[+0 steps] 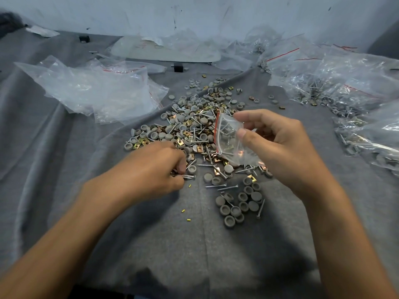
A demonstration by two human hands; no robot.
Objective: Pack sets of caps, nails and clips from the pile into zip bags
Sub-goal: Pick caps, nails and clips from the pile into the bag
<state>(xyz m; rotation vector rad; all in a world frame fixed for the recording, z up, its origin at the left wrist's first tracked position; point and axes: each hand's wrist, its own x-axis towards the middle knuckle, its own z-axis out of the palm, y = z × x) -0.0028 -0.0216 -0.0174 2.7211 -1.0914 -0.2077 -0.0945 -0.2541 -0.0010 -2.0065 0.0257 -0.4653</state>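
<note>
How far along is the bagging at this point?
Done: filled bags heaped on the right. In hand: the right hand holds a zip bag with a few pieces inside, while the left hand pinches nails at the pile. Left: the pile is large, loose caps lie near, and empty bags wait on the left.

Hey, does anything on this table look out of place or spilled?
Three tiny yellow bits lie on the grey cloth near the left hand, apart from the pile. They match none of the caps, nails or clips, so they look like strays.
</note>
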